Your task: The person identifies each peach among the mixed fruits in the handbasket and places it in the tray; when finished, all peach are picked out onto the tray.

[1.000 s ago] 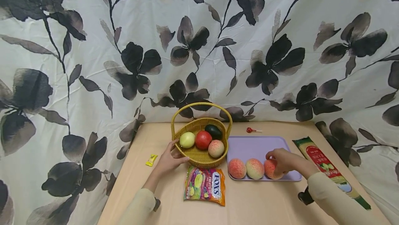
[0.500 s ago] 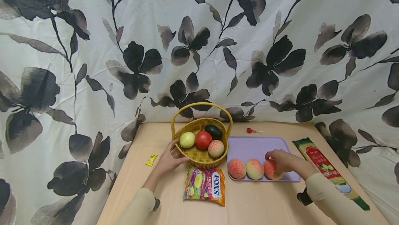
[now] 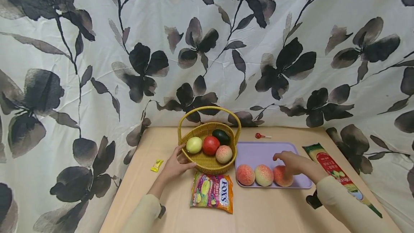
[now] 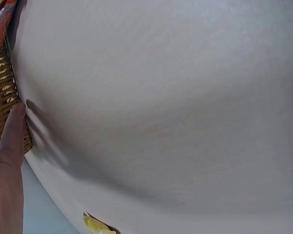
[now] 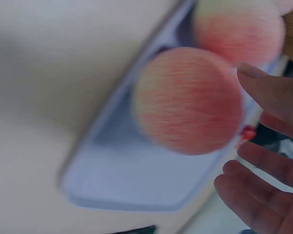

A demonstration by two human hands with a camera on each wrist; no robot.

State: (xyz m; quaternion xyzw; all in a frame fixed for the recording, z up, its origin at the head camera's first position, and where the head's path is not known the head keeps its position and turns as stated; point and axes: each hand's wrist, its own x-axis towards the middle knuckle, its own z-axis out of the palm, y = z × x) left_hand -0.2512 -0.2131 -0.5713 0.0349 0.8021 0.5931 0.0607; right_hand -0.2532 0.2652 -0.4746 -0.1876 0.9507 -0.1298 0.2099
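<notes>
My left hand (image 3: pixel 176 166) holds the left side of a yellow wicker basket (image 3: pixel 209 170), thumb along its front wall and fingertips at the rim. Inside the basket lie a pale green fruit (image 3: pixel 194 145), a red fruit (image 3: pixel 210 145), a dark, avocado-like fruit (image 3: pixel 221 136) and a peach (image 3: pixel 224 154). My right hand (image 3: pixel 291 163) hovers over the rightmost peach (image 5: pixel 188 100), fingers spread and apart from it in the right wrist view. That peach sits on a purple tray (image 3: pixel 263 150), in a row with a middle peach (image 3: pixel 264 175) and a left peach (image 3: pixel 245 174).
A FOX'S candy bag (image 3: pixel 211 192) lies in front of the basket. One yellow wrapped candy (image 3: pixel 156 165) is at the left, and a red lollipop (image 3: pixel 262 135) behind the tray. A long green-and-red packet (image 3: pixel 339 175) lies right, partly under my right forearm. A floral cloth hangs behind.
My right hand has let go of the rightmost peach and risen slightly, its fingers spreading. The peach stays on the tray. My left hand has kept its place on the basket.
</notes>
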